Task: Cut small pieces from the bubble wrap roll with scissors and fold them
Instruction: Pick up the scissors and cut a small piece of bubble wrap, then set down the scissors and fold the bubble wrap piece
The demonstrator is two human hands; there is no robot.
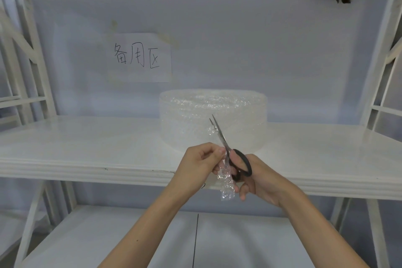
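A wide clear bubble wrap roll [213, 115] stands upright on the white shelf [87, 148], against the back wall. In front of it my right hand [254, 176] grips black-handled scissors [230, 152]; the blades are slightly apart and point up and away over the roll's front. My left hand [200, 161] pinches the top of a narrow bubble wrap strip [227, 183] that hangs down between both hands, past the shelf's front edge. Whether the strip is still joined to the roll cannot be told.
A paper sign [139, 57] with handwritten characters is taped to the back wall, left of the roll. White shelf frames [28, 61] rise at both sides. A lower shelf [130, 241] lies beneath my forearms.
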